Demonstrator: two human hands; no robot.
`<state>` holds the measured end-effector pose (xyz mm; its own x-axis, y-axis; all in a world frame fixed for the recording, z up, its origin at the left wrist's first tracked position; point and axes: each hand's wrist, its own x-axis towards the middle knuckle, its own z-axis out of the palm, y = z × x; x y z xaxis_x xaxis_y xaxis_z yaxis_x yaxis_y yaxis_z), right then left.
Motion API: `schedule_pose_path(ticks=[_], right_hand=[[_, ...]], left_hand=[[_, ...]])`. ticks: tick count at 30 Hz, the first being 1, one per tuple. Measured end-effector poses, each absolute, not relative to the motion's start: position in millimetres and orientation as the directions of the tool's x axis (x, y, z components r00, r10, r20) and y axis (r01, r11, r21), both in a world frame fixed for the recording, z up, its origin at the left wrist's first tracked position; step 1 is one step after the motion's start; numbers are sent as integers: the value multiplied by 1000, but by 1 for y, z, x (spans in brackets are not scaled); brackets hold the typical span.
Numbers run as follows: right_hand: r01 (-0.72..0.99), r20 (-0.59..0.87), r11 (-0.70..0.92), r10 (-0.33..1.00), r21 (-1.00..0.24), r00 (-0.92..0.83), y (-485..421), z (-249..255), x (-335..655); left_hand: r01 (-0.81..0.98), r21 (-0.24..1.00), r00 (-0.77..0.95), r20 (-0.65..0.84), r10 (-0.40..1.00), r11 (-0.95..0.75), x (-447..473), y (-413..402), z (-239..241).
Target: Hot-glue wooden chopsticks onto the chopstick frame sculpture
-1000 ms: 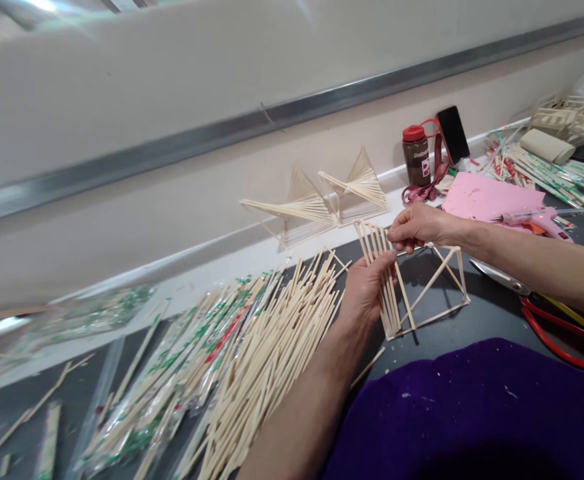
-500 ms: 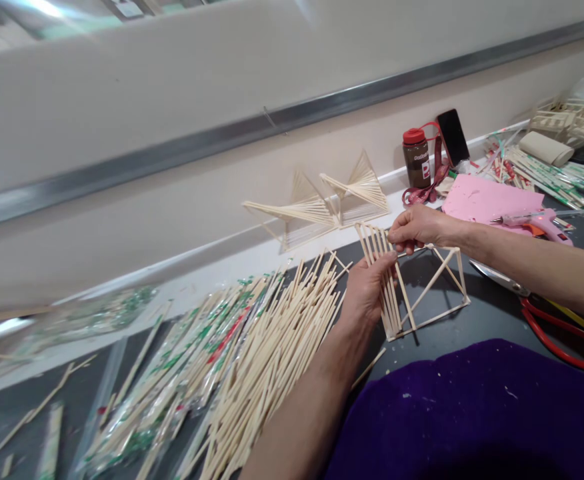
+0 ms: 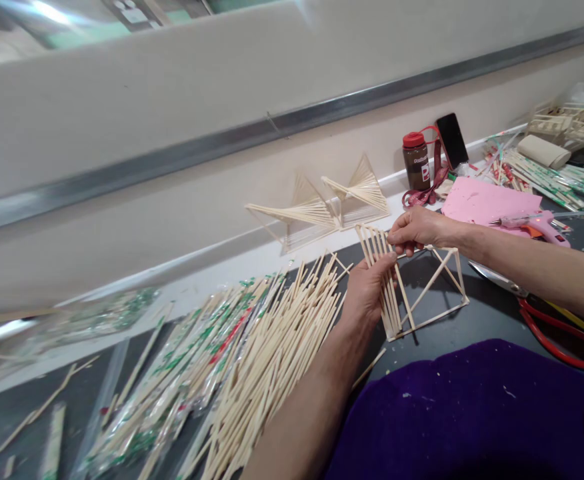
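A frame of thin wooden sticks (image 3: 437, 272) stands on the dark table, with a row of slanting sticks along its left side. My left hand (image 3: 369, 287) is closed around that row, thumb across the front and the other fingers behind. At the top of the same row, my right hand (image 3: 412, 230) pinches the upper end of one stick near the frame's top edge. Its fingertips cover the joint there. A large heap of loose wooden sticks (image 3: 277, 353) lies left of my left hand.
Behind stand finished-looking stick models (image 3: 317, 203), a red-capped bottle (image 3: 416, 163) and a phone (image 3: 452, 141). To the right are a pink glue gun (image 3: 542, 223) on a pink sheet (image 3: 489, 200) and red-handled scissors (image 3: 562, 337). Wrapped chopsticks (image 3: 182, 360) lie at left.
The camera view has shifted very slightly. Both hands keep the same hold on the stick frame, which has not visibly moved.
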<state>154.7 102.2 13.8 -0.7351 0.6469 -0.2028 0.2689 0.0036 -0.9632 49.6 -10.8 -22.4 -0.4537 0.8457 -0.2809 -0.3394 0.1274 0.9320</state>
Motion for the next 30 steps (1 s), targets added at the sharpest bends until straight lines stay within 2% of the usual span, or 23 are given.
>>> schedule_pose_path(ticks=[5,8,10,13,15,17,22,30], right_hand=[[285,-205,21,645,-958,-736,101,15,156],[335,-193,93,661,-938,-725,101,18,160],[329,-126,164,698,-930,-705,104,18,161],[256,64,317,731,-913,-679,115,14,160],[232,152,427,693,-874,-704,121,10,158],[230,157,482,636,-846,-756,124,8,157],[205,69,395,578,-896,-813,119,8,161],[125,39,261,545,-957,-837,118,6,158]], left_hand=[[-309,944,-449,-249,858,113,49,-11,-24],[-304,945,-477,-257,840,116,50,-11,-24],[-307,945,-485,-259,835,115,51,-11,-23],[-312,944,-482,-257,838,110,52,-12,-22],[-319,941,-484,-260,836,108,52,-11,-22],[-321,941,-487,-260,834,106,52,-11,-22],[-308,944,-488,-262,832,117,52,-11,-22],[-311,943,-502,-268,823,117,52,-10,-22]])
